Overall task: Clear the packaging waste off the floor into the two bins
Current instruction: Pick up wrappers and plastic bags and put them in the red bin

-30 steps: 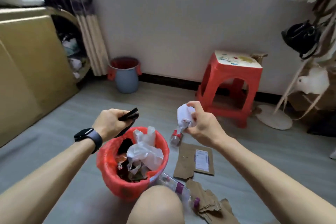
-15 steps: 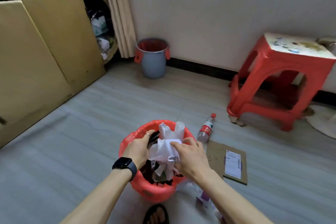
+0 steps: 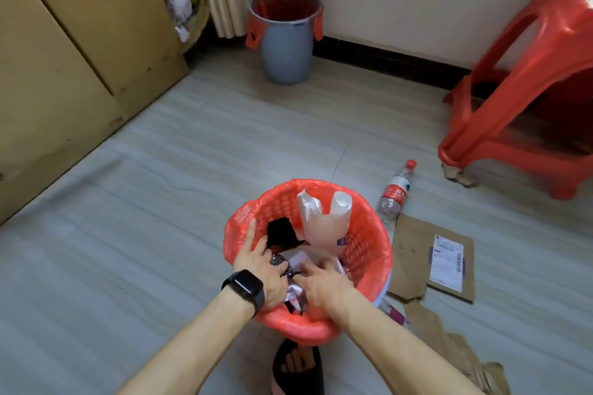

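Packaging waste [image 3: 324, 228] — white bags, black wrappers — fills the near red bin [image 3: 369, 234]; the second, grey bin [image 3: 285, 51] stands far by the wall. The left hand [image 3: 260, 263] and right hand [image 3: 321, 279] press on it, fingers spread. One bottle [image 3: 395, 192] and two cardboard pieces [image 3: 414, 250] lie right on the floor.

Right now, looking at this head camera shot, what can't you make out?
All from the head view:
- bottom of the red bin: covered by packaging waste.
- grip of the right hand: fingertips sunk among wrappers.
- print on the label on the cardboard: too small.
- contents of the grey bin: hidden by its near wall.
- top of the red stool: cut off by the right edge.
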A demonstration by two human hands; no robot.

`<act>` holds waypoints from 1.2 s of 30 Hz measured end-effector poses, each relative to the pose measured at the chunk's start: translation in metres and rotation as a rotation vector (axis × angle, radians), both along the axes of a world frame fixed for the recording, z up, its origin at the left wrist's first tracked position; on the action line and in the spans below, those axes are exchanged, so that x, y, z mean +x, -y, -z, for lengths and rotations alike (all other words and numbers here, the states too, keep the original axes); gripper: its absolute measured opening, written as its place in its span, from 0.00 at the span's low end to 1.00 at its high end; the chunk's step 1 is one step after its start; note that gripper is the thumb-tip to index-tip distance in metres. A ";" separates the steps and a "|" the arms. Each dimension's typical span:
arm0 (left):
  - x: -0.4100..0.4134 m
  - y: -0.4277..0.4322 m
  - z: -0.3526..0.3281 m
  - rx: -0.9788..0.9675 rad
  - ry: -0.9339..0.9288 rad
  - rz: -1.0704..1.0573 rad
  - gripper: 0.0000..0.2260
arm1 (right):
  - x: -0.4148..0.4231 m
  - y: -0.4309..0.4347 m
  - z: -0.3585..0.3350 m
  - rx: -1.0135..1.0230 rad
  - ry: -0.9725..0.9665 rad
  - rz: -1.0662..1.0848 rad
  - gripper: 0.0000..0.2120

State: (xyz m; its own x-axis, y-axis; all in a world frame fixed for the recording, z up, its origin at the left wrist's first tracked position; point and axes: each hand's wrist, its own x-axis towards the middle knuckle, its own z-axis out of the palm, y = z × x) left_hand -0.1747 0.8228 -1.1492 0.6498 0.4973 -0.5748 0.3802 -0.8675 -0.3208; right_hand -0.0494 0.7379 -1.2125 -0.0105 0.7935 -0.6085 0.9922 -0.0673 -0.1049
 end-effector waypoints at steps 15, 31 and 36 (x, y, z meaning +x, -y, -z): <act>-0.016 -0.004 -0.001 -0.027 0.254 -0.256 0.26 | 0.029 0.019 -0.086 0.495 -0.139 0.210 0.21; -0.167 -0.003 -0.033 -0.033 0.126 -0.580 0.28 | -0.064 0.036 -0.074 0.253 -0.631 0.855 0.19; -0.217 -0.001 -0.055 -0.139 0.224 -0.756 0.19 | -0.095 0.016 -0.089 0.099 -0.734 0.626 0.08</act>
State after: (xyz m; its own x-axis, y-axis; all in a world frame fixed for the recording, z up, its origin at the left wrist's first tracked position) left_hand -0.3915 0.8241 -1.0946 0.2729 0.7825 -0.5597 0.9238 -0.3756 -0.0747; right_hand -0.1442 0.7223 -1.1234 0.0804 0.8322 -0.5486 0.4650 -0.5182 -0.7178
